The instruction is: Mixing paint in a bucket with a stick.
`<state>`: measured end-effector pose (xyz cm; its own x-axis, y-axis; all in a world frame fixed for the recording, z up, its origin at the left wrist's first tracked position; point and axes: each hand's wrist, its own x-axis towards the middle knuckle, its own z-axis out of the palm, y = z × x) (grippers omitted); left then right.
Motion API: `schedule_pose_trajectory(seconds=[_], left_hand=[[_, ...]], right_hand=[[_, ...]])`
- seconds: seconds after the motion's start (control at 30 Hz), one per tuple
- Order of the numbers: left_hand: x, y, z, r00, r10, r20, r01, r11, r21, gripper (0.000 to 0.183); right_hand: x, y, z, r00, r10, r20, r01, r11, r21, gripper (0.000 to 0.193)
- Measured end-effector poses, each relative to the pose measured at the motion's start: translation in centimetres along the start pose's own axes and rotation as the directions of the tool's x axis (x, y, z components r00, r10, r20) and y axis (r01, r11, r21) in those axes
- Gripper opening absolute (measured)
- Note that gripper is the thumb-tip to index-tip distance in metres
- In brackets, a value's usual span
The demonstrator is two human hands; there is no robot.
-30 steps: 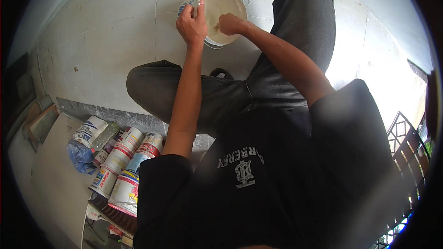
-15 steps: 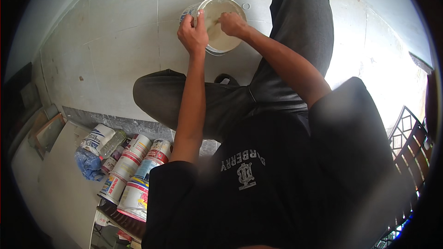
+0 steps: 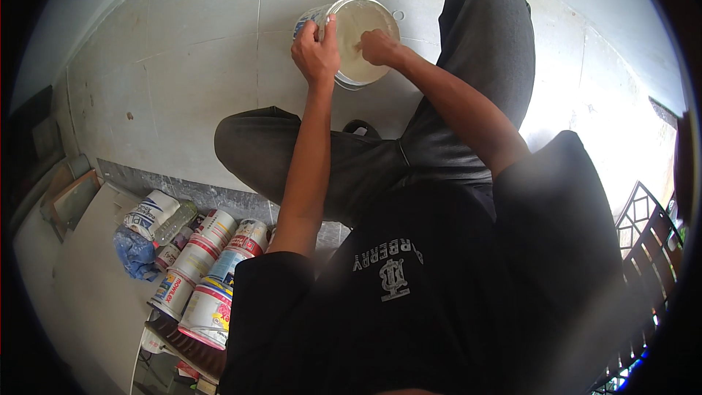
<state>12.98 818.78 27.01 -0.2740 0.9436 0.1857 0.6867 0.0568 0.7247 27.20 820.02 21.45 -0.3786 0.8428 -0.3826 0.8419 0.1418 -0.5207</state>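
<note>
The white bucket (image 3: pixel 362 40) sits on the pale floor (image 3: pixel 190 66) ahead of my knees, my left hand (image 3: pixel 316 51) clasping its rim, my right hand (image 3: pixel 379 47) curled inside it, its grasp unclear.

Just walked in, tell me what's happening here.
A person squats on a pale tiled floor over a small white bucket of pale liquid. The left hand grips the bucket's rim, and the right hand reaches inside it; whether it holds anything cannot be told. Off to the person's left, several paint cans lie stacked on their sides beside a blue bag.
</note>
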Motion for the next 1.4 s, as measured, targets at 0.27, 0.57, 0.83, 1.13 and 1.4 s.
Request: schedule_pose_trajectory(seconds=[0.27, 0.57, 0.83, 1.13, 1.4], left_hand=[[-0.3, 1.4, 0.4, 0.999, 0.033, 0.036, -0.032, 0.999, -0.033, 0.043], [-0.4, 1.2, 0.0, 1.000, -0.006, 0.004, 0.006, 0.999, -0.036, 0.041], [-0.5, 1.4, 0.0, 0.999, -0.020, 0.035, 0.020, 1.000, 0.002, 0.043], [-0.1, -0.1, -0.1, 0.999, 0.018, -0.032, -0.020, 0.998, -0.067, 0.041], [-0.2, 0.2, -0.1, 1.000, 0.019, 0.000, -0.019, 0.991, -0.131, 0.038]], right_hand=[[0.4, 1.6, 0.4, 0.994, -0.061, 0.089, 0.066, 0.996, -0.056, 0.023], [-0.2, 0.2, 0.4, 0.975, 0.209, -0.070, -0.190, 0.958, 0.215, 0.028], [0.2, 0.6, 0.3, 0.983, -0.021, 0.183, 0.016, 0.999, 0.030, 0.025], [-0.2, -0.2, 0.1, 0.987, 0.142, -0.073, -0.126, 0.973, 0.191, 0.025], [1.2, 1.0, 2.0, 1.000, 0.023, -0.018, -0.021, 0.994, 0.105, 0.025]])
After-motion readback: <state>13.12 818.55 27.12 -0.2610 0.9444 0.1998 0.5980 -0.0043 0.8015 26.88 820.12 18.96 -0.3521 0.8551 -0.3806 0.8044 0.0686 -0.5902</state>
